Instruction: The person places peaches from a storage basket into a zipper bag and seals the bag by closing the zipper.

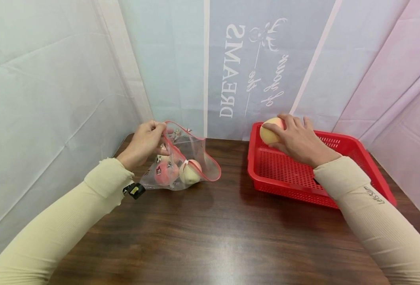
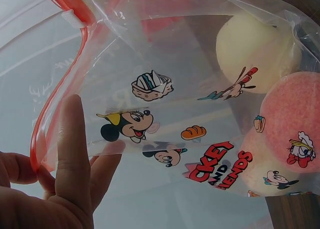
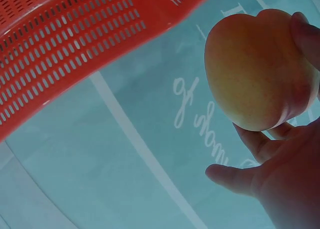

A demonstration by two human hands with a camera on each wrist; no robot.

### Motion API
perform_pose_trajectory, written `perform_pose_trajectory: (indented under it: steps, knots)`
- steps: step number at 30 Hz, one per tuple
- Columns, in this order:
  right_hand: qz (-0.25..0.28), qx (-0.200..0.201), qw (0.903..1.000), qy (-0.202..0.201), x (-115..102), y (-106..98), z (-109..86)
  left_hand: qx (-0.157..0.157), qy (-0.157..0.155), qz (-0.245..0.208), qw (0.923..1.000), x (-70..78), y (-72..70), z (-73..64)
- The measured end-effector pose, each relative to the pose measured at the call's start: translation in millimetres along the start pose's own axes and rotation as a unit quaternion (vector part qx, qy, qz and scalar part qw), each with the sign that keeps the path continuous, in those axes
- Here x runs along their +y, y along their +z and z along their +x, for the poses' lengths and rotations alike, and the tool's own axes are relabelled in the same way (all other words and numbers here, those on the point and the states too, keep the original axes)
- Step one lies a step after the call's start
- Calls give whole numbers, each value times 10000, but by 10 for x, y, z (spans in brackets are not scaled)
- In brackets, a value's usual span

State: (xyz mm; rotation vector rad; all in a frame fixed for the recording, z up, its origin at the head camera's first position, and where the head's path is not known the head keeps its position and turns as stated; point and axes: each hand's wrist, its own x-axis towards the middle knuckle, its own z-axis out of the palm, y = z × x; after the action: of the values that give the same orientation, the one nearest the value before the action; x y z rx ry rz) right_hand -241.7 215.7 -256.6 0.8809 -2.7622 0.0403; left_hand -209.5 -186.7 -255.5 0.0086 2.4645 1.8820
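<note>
My left hand (image 1: 143, 142) pinches the red-edged rim of a clear zip bag (image 1: 181, 185) printed with cartoon figures, its mouth standing apart. Inside the bag lie several peaches, a pink one (image 1: 166, 173) beside a pale one (image 1: 190, 172); the left wrist view shows the pale peach (image 2: 255, 51) and the pink peach (image 2: 295, 121) through the plastic. Over the left end of a red basket (image 1: 284, 186), my right hand (image 1: 297, 138) grips a yellow and pink peach (image 1: 271, 132). In the right wrist view, this peach (image 3: 255, 71) sits between thumb and fingers.
The red basket has slotted walls and stands on the right of the dark wooden table (image 1: 202, 237). A printed cloth backdrop (image 1: 181, 71) rises behind the table, with pale cloth on the left and pink cloth on the right. A small black device (image 1: 137, 190) shows at the left wrist.
</note>
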Motion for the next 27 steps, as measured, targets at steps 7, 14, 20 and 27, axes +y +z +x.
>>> perform_pose_trajectory:
  steps: [7, 14, 20, 27]
  knots:
    - [-3, 101, 9999, -24, -41, -30, 22, 3, -34, 4, 10000, 6, -1, -11]
    - [-9, 51, 10000, -68, -114, -78, 39, -58, -81, -107, 9999, 10, 0, -26]
    - [-41, 199, 9996, -181, -149, -90, 51, -19, -28, -37, 10000, 3, 1, -14]
    - [-87, 246, 9993, -256, -193, -89, 80, -31, -12, -50, 10000, -1, 1, -15]
